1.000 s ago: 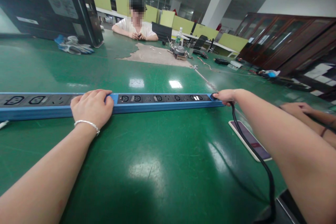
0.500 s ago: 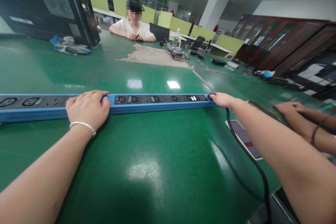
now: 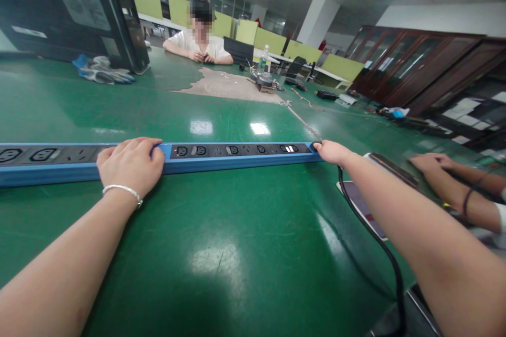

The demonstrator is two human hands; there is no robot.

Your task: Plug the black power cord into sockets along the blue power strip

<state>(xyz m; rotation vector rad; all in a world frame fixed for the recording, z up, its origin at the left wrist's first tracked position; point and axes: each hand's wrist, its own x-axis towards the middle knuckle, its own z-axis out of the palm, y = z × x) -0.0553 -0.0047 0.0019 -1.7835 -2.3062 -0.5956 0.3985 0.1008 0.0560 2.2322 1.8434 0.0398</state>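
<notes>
A long blue power strip point(image 3: 237, 164) with black sockets lies across the green table point(image 3: 253, 253). My left hand point(image 3: 130, 166) is curled over it left of the middle, the fingers over the far edge and the thumb along the near side. At the strip's right end, my right hand point(image 3: 332, 152) is closed around the black power cable point(image 3: 399, 295) where it meets the strip; the grip itself is mostly hidden. From there the cable hangs down toward the table's near right edge. A phone point(image 3: 369, 215) lies partly under my right forearm.
A black case point(image 3: 83, 16) stands at far left, with work gloves point(image 3: 105, 71) before it. Across the table sits a person point(image 3: 201, 50). Another person's hands point(image 3: 435, 162) rest at the right. A plastic bottle point(image 3: 263, 59) stands beyond the worn bare patch point(image 3: 225, 84).
The view has shifted slightly. Both my hands keep their places on the strip and cable. The other person's arms at the right show a little more.
</notes>
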